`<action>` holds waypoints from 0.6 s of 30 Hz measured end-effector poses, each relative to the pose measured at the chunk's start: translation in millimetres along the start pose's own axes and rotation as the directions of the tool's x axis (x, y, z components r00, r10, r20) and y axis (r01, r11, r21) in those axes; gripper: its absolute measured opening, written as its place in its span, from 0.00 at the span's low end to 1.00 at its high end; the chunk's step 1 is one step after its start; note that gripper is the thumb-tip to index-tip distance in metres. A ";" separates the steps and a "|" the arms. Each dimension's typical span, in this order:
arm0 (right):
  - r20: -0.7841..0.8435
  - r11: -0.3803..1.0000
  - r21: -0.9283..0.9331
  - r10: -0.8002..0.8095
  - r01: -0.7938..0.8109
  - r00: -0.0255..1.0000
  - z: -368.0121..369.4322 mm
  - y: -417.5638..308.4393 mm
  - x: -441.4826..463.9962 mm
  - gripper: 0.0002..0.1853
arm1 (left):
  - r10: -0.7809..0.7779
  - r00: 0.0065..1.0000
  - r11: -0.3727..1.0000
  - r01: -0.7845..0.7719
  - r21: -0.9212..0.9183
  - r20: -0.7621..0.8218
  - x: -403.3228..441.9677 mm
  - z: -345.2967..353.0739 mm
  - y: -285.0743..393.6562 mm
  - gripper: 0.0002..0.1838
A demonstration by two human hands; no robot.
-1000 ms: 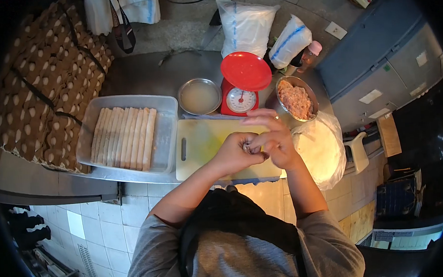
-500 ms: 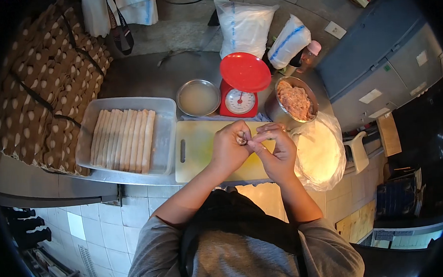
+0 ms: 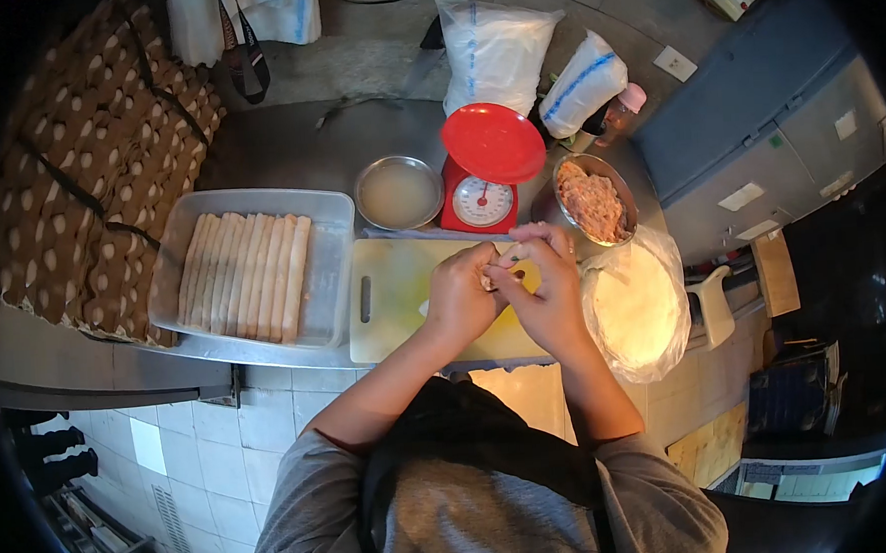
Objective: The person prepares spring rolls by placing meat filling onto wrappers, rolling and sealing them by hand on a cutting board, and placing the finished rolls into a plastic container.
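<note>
Over the cutting board (image 3: 393,269), my left hand (image 3: 462,294) is curled round something small and pale whose shape I cannot make out. My right hand (image 3: 546,291) meets it, fingers bent and pinching a small light piece with a greenish spot. A stack of round pale wrappers (image 3: 633,307) in clear plastic lies right of the board. Behind it stands a metal pot (image 3: 631,192) with orange-pink minced filling (image 3: 589,201). On the left, a clear plastic tub (image 3: 332,222) holds several long pale rolls (image 3: 248,275) side by side.
A red scale (image 3: 479,202) and a metal bowl of cloudy liquid (image 3: 399,192) stand behind the board. Stacked egg trays (image 3: 98,184) rise at the far left. White plastic bags (image 3: 500,58) sit at the back, with grey cabinets (image 3: 756,140) at the right.
My right hand has come down from its raised, spread pose and closed in against my left hand. A small light piece now shows between its fingers.
</note>
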State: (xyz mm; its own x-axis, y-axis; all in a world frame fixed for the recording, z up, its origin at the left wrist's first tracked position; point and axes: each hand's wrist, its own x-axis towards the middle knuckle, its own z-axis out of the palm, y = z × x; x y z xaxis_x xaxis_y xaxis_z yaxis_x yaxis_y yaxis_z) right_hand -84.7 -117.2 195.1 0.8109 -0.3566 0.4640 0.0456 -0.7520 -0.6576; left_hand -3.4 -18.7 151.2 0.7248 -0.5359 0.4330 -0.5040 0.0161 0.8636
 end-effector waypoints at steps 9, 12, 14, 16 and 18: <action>0.021 0.861 -0.445 -0.265 0.247 0.964 15.9 -20.3 -31.6 0.20 | -0.212 0.972 0.918 0.162 -0.363 -0.100 5.4 10.6 -17.8 0.13; 0.050 0.788 -0.570 -0.250 0.233 0.967 19.4 -18.1 -25.4 0.20 | -0.275 0.956 0.879 0.205 -0.431 -0.105 5.3 13.7 -21.1 0.13; 0.051 0.767 -0.597 -0.255 0.235 0.965 20.6 -15.2 -23.3 0.20 | -0.250 0.964 0.898 0.196 -0.395 -0.088 5.0 13.1 -23.7 0.10; 0.049 0.794 -0.561 -0.251 0.234 0.967 18.8 -15.8 -19.6 0.19 | -0.170 0.984 0.936 0.147 -0.319 -0.047 3.9 12.8 -33.2 0.06; 0.055 0.822 -0.516 -0.248 0.240 0.967 18.4 -15.2 -16.2 0.18 | -0.182 0.983 0.919 0.161 -0.361 -0.027 4.1 13.2 -32.6 0.07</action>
State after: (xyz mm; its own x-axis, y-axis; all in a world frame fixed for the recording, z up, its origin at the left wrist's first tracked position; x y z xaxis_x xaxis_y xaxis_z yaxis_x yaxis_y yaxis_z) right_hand -87.7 -89.8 186.6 0.8050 -0.1277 0.5793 -0.0689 -0.9901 -0.1225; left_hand 9.9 -32.5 121.4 0.8169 -0.5071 0.2749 -0.1769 0.2333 0.9562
